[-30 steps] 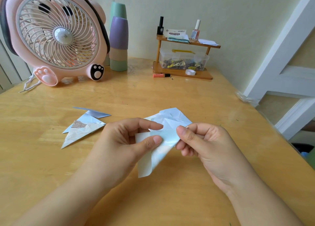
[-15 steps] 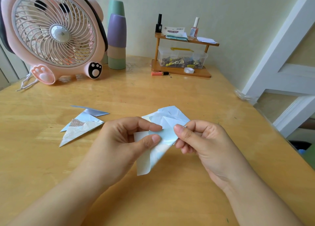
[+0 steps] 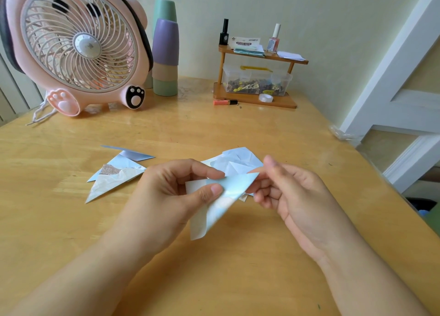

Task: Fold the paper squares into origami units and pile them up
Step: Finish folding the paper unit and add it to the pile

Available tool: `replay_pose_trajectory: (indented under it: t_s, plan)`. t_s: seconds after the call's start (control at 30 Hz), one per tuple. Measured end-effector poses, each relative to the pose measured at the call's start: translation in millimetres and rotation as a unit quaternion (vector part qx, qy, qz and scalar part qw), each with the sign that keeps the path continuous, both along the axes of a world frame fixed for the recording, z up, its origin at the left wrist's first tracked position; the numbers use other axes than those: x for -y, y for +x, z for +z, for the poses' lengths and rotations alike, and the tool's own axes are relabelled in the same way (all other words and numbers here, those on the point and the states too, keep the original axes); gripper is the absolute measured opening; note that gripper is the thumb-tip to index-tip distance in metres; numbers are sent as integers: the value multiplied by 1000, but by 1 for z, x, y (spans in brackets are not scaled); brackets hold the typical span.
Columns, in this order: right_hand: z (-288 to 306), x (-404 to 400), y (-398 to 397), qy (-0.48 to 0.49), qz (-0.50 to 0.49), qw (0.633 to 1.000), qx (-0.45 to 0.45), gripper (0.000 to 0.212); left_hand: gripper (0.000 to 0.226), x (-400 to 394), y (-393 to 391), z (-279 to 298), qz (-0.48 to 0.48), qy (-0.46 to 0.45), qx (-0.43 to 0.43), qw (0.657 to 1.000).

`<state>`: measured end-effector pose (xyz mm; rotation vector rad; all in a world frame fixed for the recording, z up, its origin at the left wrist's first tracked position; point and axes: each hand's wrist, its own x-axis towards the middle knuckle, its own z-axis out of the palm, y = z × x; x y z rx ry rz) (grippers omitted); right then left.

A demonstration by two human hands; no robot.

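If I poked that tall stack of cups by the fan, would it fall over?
Probably, if poked near the top. The stack of cups is tall and narrow on a small base, so it looks apt to tip. The cups look like light plastic, so the wooden table would likely let them slide or topple rather than resist.

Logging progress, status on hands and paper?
Left hand pinches pale blue folded paper; right hand pinches its right corner. Pointed folded paper units piled left. Nothing obstructing.

Bare table [image 3: 214, 129] between folded units [image 3: 114, 177] and fan [image 3: 78, 46]; shelf [image 3: 256, 101] far back.
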<state>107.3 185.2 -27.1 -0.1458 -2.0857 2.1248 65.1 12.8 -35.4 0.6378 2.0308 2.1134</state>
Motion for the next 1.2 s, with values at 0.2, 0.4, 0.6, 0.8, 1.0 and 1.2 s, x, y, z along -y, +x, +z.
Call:
replay_pose_trajectory:
  t_s: [0.2,0.4,0.6,0.8,1.0,1.2]
  plan:
    - [-1,4,4,57,25,998,-4,22,20,-1,1,1,-2,-1,-1,1000]
    - [-2,3,3,70,9,998,-1,29,23,-1,1,1,-7,1,13,1000]
    - [-2,3,2,77,4,997,1,30,17,-1,0,2,-13,8,28,999]
    - [-2,3,1,46,16,999,15,25,15,-1,-2,2,-19,20,40,999]
    - [-4,5,-1,21,18,1000,9,33,15,0,-3,0,-18,18,43,999]
    - [-1,-3,-2,-31,-46,998,20,35,19,3,-5,-2,2,3,32,999]
